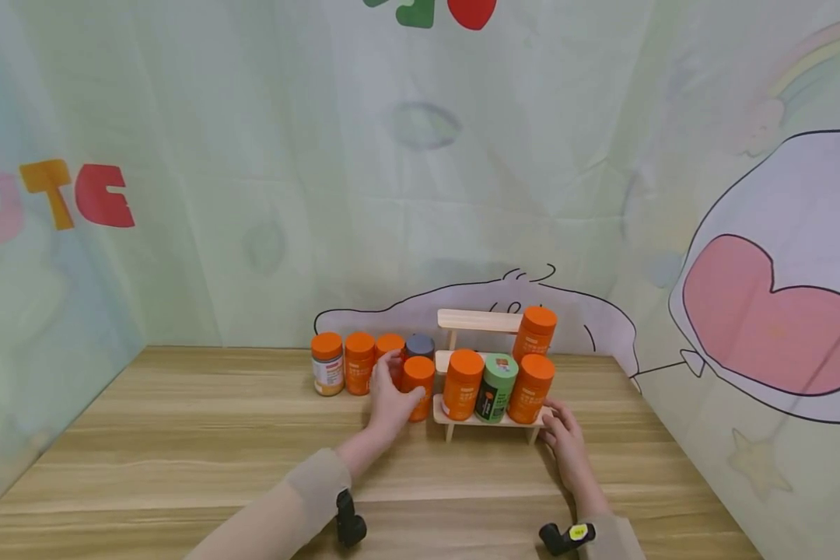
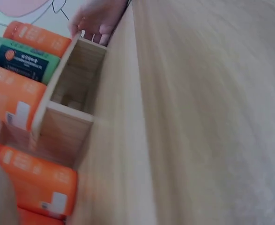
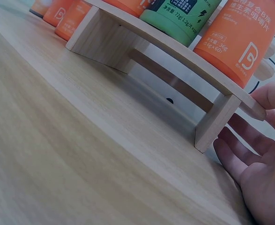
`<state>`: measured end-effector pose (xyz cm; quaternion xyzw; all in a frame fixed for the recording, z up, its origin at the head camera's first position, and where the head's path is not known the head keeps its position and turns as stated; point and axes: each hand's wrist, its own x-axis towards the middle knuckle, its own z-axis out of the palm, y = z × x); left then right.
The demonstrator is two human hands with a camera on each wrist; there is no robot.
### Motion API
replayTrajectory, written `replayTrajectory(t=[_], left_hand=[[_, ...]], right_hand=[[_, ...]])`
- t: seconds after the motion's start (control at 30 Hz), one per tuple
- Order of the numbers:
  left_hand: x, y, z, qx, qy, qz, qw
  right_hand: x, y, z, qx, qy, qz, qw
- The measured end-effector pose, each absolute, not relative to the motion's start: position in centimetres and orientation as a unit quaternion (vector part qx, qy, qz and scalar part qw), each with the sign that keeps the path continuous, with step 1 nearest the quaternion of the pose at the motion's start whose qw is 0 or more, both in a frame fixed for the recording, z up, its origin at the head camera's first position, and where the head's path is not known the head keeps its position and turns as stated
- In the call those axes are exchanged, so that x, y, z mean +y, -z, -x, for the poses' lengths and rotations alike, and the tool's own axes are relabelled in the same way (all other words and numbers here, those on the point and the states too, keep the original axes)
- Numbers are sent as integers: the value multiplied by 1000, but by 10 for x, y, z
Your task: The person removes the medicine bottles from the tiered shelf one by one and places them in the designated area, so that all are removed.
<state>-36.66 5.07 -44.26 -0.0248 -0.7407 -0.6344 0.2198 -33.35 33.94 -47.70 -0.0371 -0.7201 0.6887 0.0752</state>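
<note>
In the head view, the left hand (image 1: pixel 390 400) grips an upright orange bottle (image 1: pixel 418 375) on the table (image 1: pixel 217 459), just left of the wooden rack (image 1: pixel 476 320). In the left wrist view, the bottle's long axis parallels the rack's legs. In the right wrist view, the right hand (image 3: pixel 266 154) holds the rack's right end.

the wood-grained table (image 1: pixel 203 451) carries a stepped wooden rack (image 1: pixel 476 320), its end against the right hand (image 1: pixel 568 447); just beyond the left hand (image 1: pixel 390 404) stand three orange-lidded jars (image 1: pixel 359 364) and, inward, a blue-lidded jar (image 1: pixel 420 346).
</note>
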Motion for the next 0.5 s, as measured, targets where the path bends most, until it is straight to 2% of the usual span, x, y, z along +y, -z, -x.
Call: replayTrajectory(t=[0.2,0.37,0.5], left_hand=[[53,426,365,-702,650,28,290],[59,407,372,-674,667,52,314],[69,387,376,-643,696,64,312]], right_hand=[[339,475,333,-722,-687,37,73],[338,475,332,-722,-687,39,74],[339,475,332,-719,-690,41,78]])
